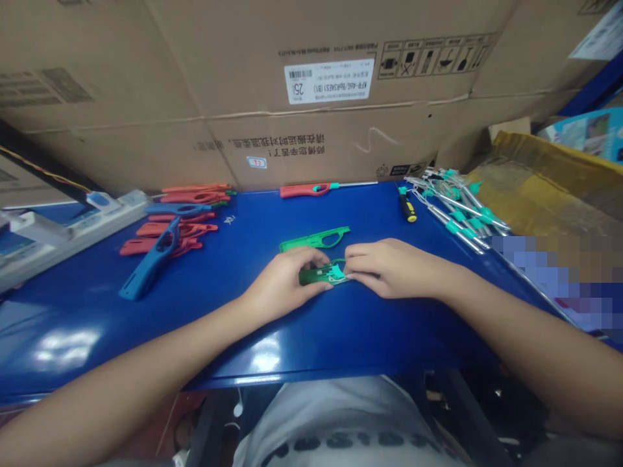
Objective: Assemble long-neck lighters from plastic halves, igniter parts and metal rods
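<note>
Pale shirt cloth (341, 415) with dark lettering is showing nearest, at the edge of a blue table (243, 363), and both forearms are reaching in over it. The green shell (311, 277) is lying open side up between the hands, in front of the body. The left hand (280, 279) is grasping its near end, thumb along one edge and fingers along the other. The right hand (389, 263) is bringing its thumb and fingertips together at the other end, beside a turquoise part (336, 272) and thin pale wires (333, 279); whether it is pinching a wire, the part or the shell's rim, I cannot tell.

For careful handling, the left hand is best bracing the shell by its edges, without squeezing the walls inward. The right fingertips should be pressing lightly and straight down, since the small part could be tipping or springing out. The wires look easy to snag, so guiding them inside the rim seems wise; any strand crossing the edge could be getting pinched.

A second green shell (300, 242) is resting just beyond the hands. Farther off, a black-and-yellow screwdriver (407, 206) is lying beside a pile of metal tubes (460, 211) with turquoise fittings.
</note>
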`<state>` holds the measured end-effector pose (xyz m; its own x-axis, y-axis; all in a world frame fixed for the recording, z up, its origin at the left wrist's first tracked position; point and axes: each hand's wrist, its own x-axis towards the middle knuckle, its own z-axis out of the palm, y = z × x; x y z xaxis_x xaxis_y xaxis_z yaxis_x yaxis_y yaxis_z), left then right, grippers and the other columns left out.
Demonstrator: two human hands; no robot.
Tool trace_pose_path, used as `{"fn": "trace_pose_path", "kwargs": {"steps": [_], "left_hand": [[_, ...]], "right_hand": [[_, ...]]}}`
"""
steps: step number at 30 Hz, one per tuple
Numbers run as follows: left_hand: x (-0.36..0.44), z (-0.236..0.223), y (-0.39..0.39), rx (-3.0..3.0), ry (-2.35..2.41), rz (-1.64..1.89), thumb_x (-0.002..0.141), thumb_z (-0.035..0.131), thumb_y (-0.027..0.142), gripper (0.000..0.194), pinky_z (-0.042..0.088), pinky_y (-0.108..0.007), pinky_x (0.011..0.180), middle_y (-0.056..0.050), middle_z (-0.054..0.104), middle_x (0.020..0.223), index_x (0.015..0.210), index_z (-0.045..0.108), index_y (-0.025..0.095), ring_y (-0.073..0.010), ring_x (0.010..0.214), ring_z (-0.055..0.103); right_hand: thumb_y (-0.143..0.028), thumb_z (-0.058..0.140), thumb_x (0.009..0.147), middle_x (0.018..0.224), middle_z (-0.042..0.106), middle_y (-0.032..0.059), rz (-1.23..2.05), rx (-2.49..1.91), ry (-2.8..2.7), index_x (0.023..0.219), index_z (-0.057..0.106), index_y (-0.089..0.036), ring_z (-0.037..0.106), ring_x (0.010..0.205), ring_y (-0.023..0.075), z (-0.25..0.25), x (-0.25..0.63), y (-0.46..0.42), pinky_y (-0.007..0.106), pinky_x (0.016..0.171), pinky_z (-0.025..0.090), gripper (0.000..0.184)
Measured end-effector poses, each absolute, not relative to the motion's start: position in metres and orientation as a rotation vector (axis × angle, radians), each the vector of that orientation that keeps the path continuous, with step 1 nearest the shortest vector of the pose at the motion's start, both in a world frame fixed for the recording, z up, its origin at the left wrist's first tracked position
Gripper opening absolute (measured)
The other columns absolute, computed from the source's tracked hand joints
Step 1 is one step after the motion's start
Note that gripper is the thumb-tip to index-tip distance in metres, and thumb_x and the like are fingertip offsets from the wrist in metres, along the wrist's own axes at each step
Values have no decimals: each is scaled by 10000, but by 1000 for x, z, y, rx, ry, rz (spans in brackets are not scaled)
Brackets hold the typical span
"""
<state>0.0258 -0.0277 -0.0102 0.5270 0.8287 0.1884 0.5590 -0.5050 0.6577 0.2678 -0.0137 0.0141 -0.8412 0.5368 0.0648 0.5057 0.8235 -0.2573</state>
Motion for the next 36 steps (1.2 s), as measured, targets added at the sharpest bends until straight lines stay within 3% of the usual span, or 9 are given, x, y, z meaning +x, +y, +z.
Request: {"fn": "trace_pose_path", "kwargs": {"steps": [4,7,11,16,22,27,30,36], "left_hand": [[26,-13,-28,2218,1100,676,808,781,233,406,550,-341,853,-56,730,1058,1185,639,186,-200,940,682],[26,-14,-29,2257,1061,656,844,723,222,377,541,-350,882,-76,720,1123,1213,652,183,-213,991,680],[27,-12,-31,2294,1028,688,891,680,283,276,528,-341,853,-75,726,1067,1148,693,183,-210,948,679],[30,-12,-31,2279,1078,722,943,633,332,186,497,-300,754,-47,727,927,1012,719,183,-183,831,668],[30,-13,-30,2273,1116,706,939,629,290,145,478,-288,728,-37,723,896,949,716,175,-169,800,653],[30,-12,-29,2276,1129,706,933,631,300,152,483,-282,717,-38,728,898,941,717,176,-170,799,658],[30,-12,-29,2284,1129,709,935,629,299,154,484,-283,712,-39,727,897,947,718,174,-170,796,658],[29,-14,-28,2303,1116,708,952,616,305,173,483,-282,726,-37,725,914,981,725,173,-168,813,658]], "right_hand": [[-199,585,943,968,644,45,548,-917,-2720,902,692,-188,599,826,160,11,268,-11,266,684,393,114],[-244,650,916,984,609,42,673,-966,-2602,922,672,-190,562,788,142,8,268,-8,258,679,390,59],[-272,683,891,929,568,18,712,-978,-2535,976,580,-189,487,699,118,7,266,-7,248,652,370,158],[-255,681,892,890,564,9,717,-966,-2554,1100,561,-191,492,710,129,7,262,-10,247,662,370,248],[-263,694,877,1081,601,68,728,-941,-2603,1233,561,-193,537,778,143,14,274,-8,251,679,403,387],[-261,651,901,971,680,51,712,-1029,-2696,951,671,-190,588,803,165,19,286,-1,261,679,398,89],[-254,649,902,880,703,41,729,-1044,-2696,836,677,-184,604,769,164,18,285,1,264,665,391,100],[-186,662,873,889,728,24,619,-1083,-2698,776,674,-193,632,796,166,18,280,-2,262,665,376,98]]}}
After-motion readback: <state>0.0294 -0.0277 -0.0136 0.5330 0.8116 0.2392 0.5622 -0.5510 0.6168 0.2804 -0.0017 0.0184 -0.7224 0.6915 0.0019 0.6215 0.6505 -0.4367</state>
